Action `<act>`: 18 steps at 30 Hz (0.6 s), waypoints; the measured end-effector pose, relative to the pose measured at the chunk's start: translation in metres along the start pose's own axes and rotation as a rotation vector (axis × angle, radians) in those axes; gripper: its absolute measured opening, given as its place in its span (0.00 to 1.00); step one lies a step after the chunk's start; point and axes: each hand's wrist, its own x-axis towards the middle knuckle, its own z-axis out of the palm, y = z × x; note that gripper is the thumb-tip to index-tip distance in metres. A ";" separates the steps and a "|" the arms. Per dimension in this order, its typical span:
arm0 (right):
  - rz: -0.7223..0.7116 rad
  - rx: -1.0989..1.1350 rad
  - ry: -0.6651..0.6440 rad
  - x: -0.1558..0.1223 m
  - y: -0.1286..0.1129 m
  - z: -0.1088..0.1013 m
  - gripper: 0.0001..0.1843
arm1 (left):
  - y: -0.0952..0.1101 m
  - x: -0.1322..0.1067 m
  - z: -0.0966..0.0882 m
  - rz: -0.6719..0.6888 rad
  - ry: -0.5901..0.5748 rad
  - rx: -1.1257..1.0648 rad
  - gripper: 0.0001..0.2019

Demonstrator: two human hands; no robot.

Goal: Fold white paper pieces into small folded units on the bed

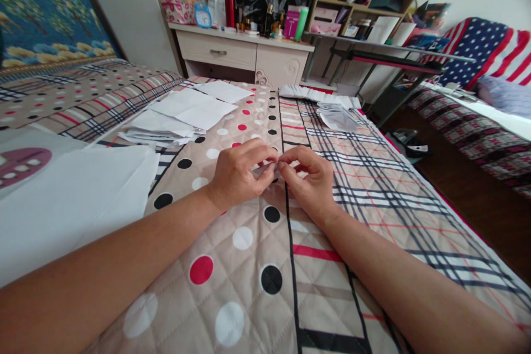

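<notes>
My left hand [244, 171] is closed, thumb and fingers pinching a small, thin, greyish translucent piece [262, 169] that looks like plastic film. Fingertip to fingertip with it, my right hand [309, 180] pinches the same piece at its right end. Most of the piece is hidden by the fingers, so its exact kind cannot be made out. Both hands are just above the quilted, dotted and checked bedspread [244, 238]. Beyond my right hand lies a small pile of greyish translucent flat pieces [338, 117]. Stacked white paper sheets [191, 108] lie beyond my left hand.
Large white sheets or bags [83, 204] with a pink oval print cover the near left. A long white folded bundle [315, 94] rests at the bed's far edge. Behind stand a white dresser [219, 54] with bottles and a blue clock [203, 15], and a desk [398, 50].
</notes>
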 end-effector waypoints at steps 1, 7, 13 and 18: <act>0.001 0.003 0.002 0.000 0.000 0.000 0.06 | 0.000 0.000 -0.001 0.017 -0.007 0.019 0.04; 0.011 0.003 0.003 0.000 -0.001 -0.001 0.06 | -0.002 -0.001 -0.002 0.099 -0.049 0.162 0.07; 0.103 -0.002 0.073 0.002 0.003 -0.003 0.07 | -0.004 -0.001 -0.005 0.109 -0.052 0.209 0.06; 0.256 0.030 0.110 0.002 0.012 -0.005 0.05 | -0.008 -0.001 -0.006 0.040 -0.034 0.160 0.05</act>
